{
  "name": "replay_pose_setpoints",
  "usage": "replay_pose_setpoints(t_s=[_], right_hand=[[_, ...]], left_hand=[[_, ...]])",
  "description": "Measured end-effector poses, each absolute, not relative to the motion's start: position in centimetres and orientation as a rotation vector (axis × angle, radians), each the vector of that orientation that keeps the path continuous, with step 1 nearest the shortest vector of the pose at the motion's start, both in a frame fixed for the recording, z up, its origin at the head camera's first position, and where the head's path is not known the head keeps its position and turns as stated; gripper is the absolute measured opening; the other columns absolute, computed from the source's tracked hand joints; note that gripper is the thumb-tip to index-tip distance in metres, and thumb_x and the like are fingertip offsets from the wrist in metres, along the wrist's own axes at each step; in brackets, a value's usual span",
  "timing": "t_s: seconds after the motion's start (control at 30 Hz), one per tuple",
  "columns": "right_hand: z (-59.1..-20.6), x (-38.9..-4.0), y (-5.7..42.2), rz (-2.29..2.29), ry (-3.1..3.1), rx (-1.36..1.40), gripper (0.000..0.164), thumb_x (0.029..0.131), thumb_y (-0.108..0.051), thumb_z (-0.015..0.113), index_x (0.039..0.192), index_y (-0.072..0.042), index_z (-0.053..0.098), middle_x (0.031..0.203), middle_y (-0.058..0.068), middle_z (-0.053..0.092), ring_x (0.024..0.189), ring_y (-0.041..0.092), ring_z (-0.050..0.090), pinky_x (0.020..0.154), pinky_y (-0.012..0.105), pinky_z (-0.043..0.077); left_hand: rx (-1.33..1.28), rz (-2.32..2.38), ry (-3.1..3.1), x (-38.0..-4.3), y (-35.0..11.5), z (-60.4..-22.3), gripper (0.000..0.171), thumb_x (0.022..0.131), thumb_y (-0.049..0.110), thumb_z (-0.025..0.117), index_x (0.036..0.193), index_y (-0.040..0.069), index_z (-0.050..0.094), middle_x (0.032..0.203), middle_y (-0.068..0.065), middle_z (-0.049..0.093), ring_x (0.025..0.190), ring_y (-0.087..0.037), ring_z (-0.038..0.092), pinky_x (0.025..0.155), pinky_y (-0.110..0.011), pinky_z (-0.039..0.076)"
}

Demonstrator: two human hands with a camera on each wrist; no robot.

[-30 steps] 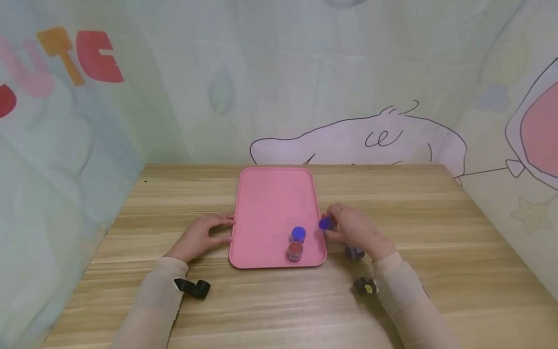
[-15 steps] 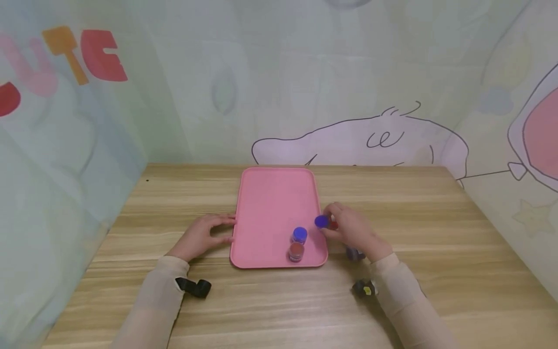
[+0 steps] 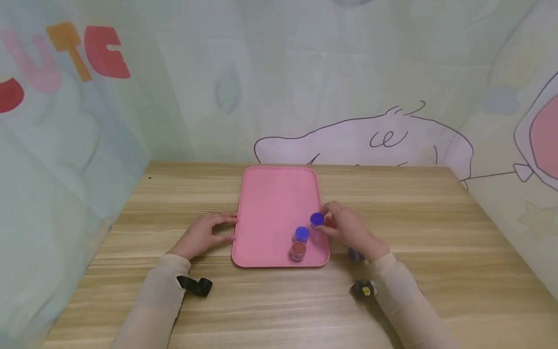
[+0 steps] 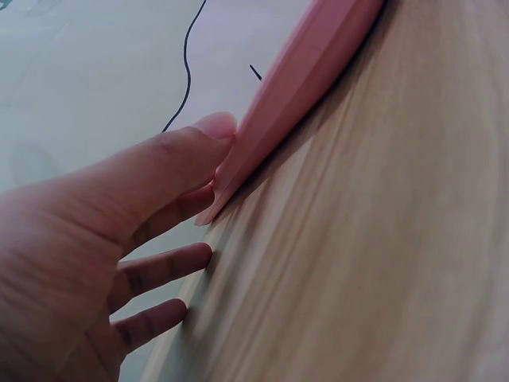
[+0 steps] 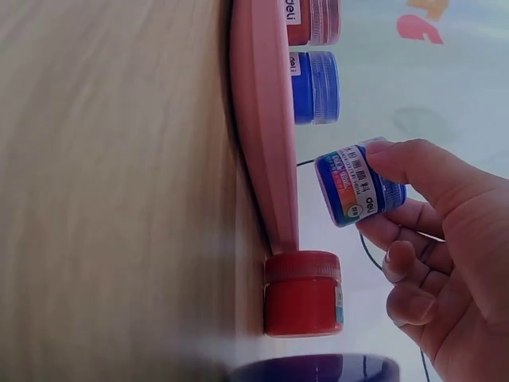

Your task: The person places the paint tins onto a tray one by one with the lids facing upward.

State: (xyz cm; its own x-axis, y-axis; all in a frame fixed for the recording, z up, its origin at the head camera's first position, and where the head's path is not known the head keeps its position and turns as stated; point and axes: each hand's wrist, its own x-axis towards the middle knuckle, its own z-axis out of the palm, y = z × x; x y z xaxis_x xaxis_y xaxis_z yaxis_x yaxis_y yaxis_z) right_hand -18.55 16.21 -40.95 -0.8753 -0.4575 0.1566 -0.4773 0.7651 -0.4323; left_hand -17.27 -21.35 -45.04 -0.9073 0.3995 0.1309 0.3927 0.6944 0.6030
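My right hand (image 3: 352, 231) pinches a blue paint jar (image 3: 317, 219) between thumb and fingers over the right side of a pink tray (image 3: 274, 194). In the right wrist view the held jar (image 5: 350, 187) is tilted and apart from the tray. A blue jar (image 3: 302, 234) and a red jar (image 3: 298, 250) stand upright on the tray, near its front right corner. My left hand (image 3: 201, 235) touches the tray's left rim with thumb and fingertips, its fingers fairly straight. Another red jar (image 5: 302, 294) lies on its side by the tray, mostly behind my right hand in the head view.
A dark purple jar (image 3: 355, 254) lies on the wooden table (image 3: 414, 213) under my right wrist, partly hidden. A printed cloth backdrop (image 3: 270, 97) surrounds the table at the back and sides. Black wrist cameras sit on both sleeves.
My right hand has carried the blue jar leftward, from beside the tray to over its right side. The left hand stays at the rim. The head view has shifted slightly.
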Motion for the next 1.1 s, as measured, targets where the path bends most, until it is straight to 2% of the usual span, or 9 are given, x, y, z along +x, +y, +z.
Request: replay_pose_setpoints(t_s=[0.6,0.97,1.1], right_hand=[[-41.1,-19.1,15.0,0.786,-2.886,0.859,0.033,0.085,-0.025,0.073,0.110,-0.006,0.063,0.091,0.003,0.066,0.066,0.006,0.049,0.057,0.018,0.045],[-41.6,-19.7,14.5,0.813,-2.917,0.861,0.029,0.087,-0.024,0.071,0.110,-0.008,0.064,0.094,0.001,0.067,0.070,0.008,0.052,0.062,0.021,0.047],[-41.6,-19.9,14.2,0.827,-2.967,0.838,0.028,0.088,-0.023,0.070,0.112,-0.009,0.064,0.100,0.001,0.069,0.077,0.010,0.057,0.069,0.024,0.051]], left_hand=[[0.674,1.013,2.884,-17.2,-21.5,-44.8,0.049,0.084,0.038,0.073,0.125,0.014,0.065,0.137,-0.005,0.059,0.129,-0.033,0.051,0.109,-0.053,0.039],[0.685,1.011,2.890,-17.2,-21.3,-45.1,0.049,0.083,0.037,0.074,0.125,0.014,0.065,0.137,-0.005,0.058,0.129,-0.033,0.051,0.110,-0.054,0.038],[0.688,1.016,2.892,-17.2,-21.4,-45.0,0.049,0.083,0.037,0.074,0.125,0.014,0.065,0.137,-0.005,0.059,0.128,-0.033,0.051,0.109,-0.054,0.039]])
